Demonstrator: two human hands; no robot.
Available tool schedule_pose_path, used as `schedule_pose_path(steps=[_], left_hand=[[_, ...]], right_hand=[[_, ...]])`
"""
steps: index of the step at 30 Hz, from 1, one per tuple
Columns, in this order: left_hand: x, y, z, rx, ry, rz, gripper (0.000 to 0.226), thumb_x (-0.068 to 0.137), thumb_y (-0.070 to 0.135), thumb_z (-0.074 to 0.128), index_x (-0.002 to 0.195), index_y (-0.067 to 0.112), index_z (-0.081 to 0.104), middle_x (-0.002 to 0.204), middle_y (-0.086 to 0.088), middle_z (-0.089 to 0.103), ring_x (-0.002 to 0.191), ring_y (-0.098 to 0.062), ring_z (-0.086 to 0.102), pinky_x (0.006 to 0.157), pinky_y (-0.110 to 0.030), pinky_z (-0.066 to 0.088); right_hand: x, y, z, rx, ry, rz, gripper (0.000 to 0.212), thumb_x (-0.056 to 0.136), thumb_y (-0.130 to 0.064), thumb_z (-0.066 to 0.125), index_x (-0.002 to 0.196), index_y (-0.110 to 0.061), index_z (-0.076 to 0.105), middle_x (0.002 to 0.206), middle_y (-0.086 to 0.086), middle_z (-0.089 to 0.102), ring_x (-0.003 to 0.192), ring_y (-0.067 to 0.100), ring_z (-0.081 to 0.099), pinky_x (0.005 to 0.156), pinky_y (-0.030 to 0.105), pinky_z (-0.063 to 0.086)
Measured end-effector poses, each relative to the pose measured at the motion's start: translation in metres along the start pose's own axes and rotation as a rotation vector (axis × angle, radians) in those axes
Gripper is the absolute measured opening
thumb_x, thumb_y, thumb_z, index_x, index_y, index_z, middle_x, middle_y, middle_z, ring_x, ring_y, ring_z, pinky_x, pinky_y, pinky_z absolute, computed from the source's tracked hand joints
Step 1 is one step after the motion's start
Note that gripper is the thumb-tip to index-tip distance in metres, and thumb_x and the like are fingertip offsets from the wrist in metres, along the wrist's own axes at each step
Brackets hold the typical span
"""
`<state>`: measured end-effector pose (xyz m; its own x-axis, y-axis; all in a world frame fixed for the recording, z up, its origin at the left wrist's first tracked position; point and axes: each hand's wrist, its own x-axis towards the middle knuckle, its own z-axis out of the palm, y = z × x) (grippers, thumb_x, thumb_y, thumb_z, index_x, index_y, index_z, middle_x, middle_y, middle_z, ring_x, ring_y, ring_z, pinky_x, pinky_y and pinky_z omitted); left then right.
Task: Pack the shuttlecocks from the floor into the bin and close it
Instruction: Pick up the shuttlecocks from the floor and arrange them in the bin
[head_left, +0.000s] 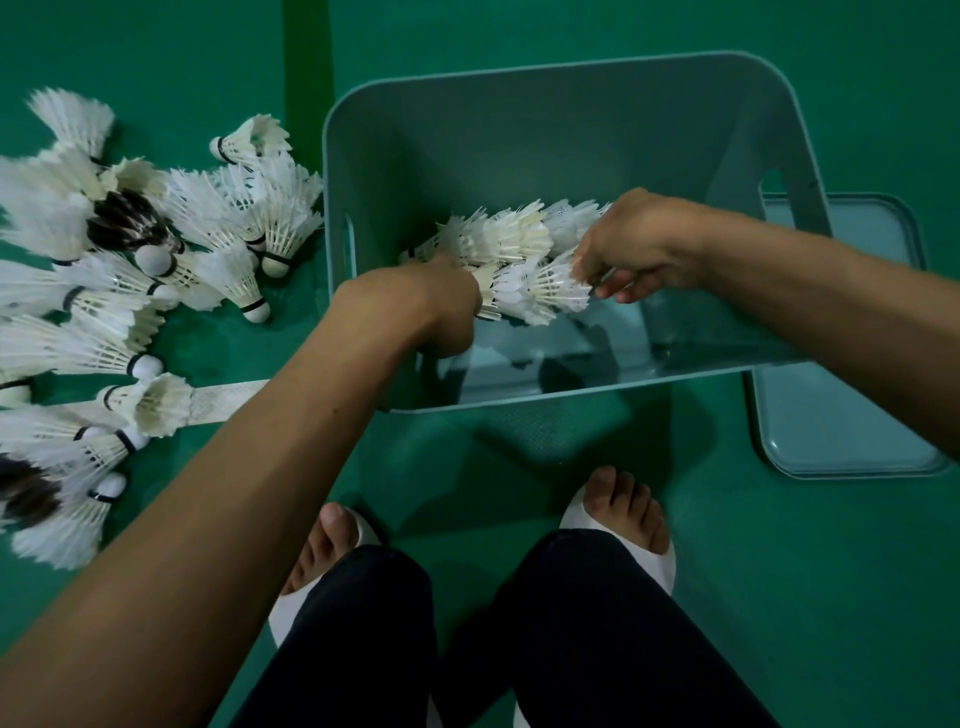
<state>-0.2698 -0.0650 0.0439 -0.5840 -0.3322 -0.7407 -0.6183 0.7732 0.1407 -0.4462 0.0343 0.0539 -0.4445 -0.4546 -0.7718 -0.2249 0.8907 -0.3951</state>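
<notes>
At the left of the frame, loose shuttlecocks (130, 291) lie heaped on the green floor (779, 571); at centre the left hand (431, 306) curls round one end of a nested stack (519, 244) inside the open bin (519, 145); the right hand (639, 249) pinches the stack's other end; the lid (841, 415) lies at the right edge, partly hidden behind the bin.

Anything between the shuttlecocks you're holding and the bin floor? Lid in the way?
Nothing visible. The left hand and right hand hold the shuttlecock rows inside the open bin; the bottom beneath looks bare. The lid lies on the floor to the right.
</notes>
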Motion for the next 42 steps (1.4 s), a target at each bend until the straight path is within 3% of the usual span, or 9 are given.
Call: schedule_pose_path(steps=[4, 9, 14, 18, 25, 31, 35, 38, 42], left_hand=[[0.000, 0.000, 0.001, 0.016, 0.008, 0.006, 0.050, 0.090, 0.005, 0.052, 0.135, 0.024, 0.064, 0.145, -0.015, 0.039, 0.131, -0.043, 0.047, 0.110, -0.056, 0.044], [-0.002, 0.004, -0.001, -0.015, 0.011, -0.006, 0.055, 0.094, 0.004, 0.050, 0.139, 0.032, 0.062, 0.156, -0.014, 0.031, 0.146, -0.045, 0.027, 0.117, -0.060, 0.034], [-0.009, 0.010, -0.006, -0.093, 0.089, 0.034, 0.049, 0.095, 0.004, 0.053, 0.135, 0.029, 0.067, 0.147, -0.012, 0.047, 0.130, -0.036, 0.051, 0.106, -0.038, 0.043], [-0.030, 0.014, -0.020, -0.237, 0.168, 0.074, 0.058, 0.092, -0.002, 0.052, 0.138, 0.031, 0.063, 0.150, -0.014, 0.043, 0.137, -0.034, 0.047, 0.114, -0.038, 0.039], [-0.103, -0.008, -0.020, -0.785, 0.981, 0.407, 0.029, 0.086, -0.004, 0.058, 0.102, 0.014, 0.073, 0.100, 0.003, 0.072, 0.089, -0.012, 0.066, 0.072, -0.024, 0.052], [-0.090, -0.083, 0.001, -1.027, 1.211, 0.007, 0.021, 0.082, -0.003, 0.062, 0.095, 0.012, 0.068, 0.087, 0.005, 0.068, 0.072, -0.008, 0.061, 0.061, -0.018, 0.046], [-0.060, -0.133, 0.030, -1.064, 1.099, -0.514, 0.027, 0.078, 0.009, 0.068, 0.104, 0.013, 0.062, 0.096, 0.001, 0.064, 0.085, -0.017, 0.062, 0.068, -0.032, 0.049], [-0.034, -0.153, 0.048, -0.891, 0.914, -0.720, 0.050, 0.077, 0.026, 0.078, 0.117, 0.010, 0.052, 0.120, -0.012, 0.058, 0.109, -0.032, 0.058, 0.082, -0.041, 0.050], [-0.006, -0.163, 0.055, -0.647, 0.989, -0.794, 0.084, 0.076, 0.041, 0.086, 0.135, 0.000, 0.041, 0.134, -0.020, 0.048, 0.122, -0.039, 0.050, 0.101, -0.048, 0.047]], right_hand=[[0.013, 0.002, 0.016, 0.066, 0.127, -0.020, 0.005, 0.088, 0.006, 0.070, 0.085, 0.003, 0.070, 0.068, 0.012, 0.064, 0.047, 0.018, 0.056, 0.042, 0.022, 0.052], [0.017, 0.002, 0.014, 0.034, 0.232, -0.059, 0.012, 0.076, 0.002, 0.082, 0.088, 0.001, 0.078, 0.081, 0.015, 0.077, 0.061, 0.024, 0.073, 0.068, 0.039, 0.065], [0.004, 0.001, 0.012, -0.023, 0.177, -0.076, 0.021, 0.078, -0.016, 0.085, 0.080, 0.000, 0.072, 0.062, 0.011, 0.073, 0.046, 0.019, 0.068, 0.046, 0.026, 0.056], [-0.011, 0.001, -0.007, -0.045, 0.278, -0.109, 0.028, 0.080, -0.028, 0.084, 0.077, -0.003, 0.073, 0.061, 0.007, 0.075, 0.048, 0.018, 0.072, 0.045, 0.024, 0.051], [-0.068, -0.020, -0.009, 0.094, 0.504, -0.564, 0.035, 0.089, -0.038, 0.070, 0.064, -0.015, 0.077, 0.058, -0.001, 0.073, 0.043, 0.008, 0.063, 0.050, 0.017, 0.049], [-0.092, -0.100, 0.014, 0.184, 0.381, -0.808, 0.030, 0.092, -0.027, 0.069, 0.068, -0.011, 0.077, 0.064, 0.000, 0.075, 0.049, 0.007, 0.067, 0.048, 0.013, 0.046], [-0.083, -0.157, 0.024, 0.078, 0.282, -0.916, 0.026, 0.091, -0.033, 0.070, 0.071, -0.020, 0.079, 0.061, -0.005, 0.073, 0.052, 0.009, 0.065, 0.055, 0.020, 0.054], [-0.060, -0.201, 0.040, -0.149, 0.154, -0.849, 0.019, 0.086, -0.032, 0.074, 0.076, -0.019, 0.081, 0.052, -0.011, 0.065, 0.049, 0.003, 0.055, 0.052, 0.017, 0.047], [-0.019, -0.252, 0.066, -0.296, -0.260, -0.597, 0.028, 0.095, -0.028, 0.065, 0.087, -0.006, 0.080, 0.097, 0.007, 0.080, 0.086, 0.021, 0.067, 0.077, 0.034, 0.057]])
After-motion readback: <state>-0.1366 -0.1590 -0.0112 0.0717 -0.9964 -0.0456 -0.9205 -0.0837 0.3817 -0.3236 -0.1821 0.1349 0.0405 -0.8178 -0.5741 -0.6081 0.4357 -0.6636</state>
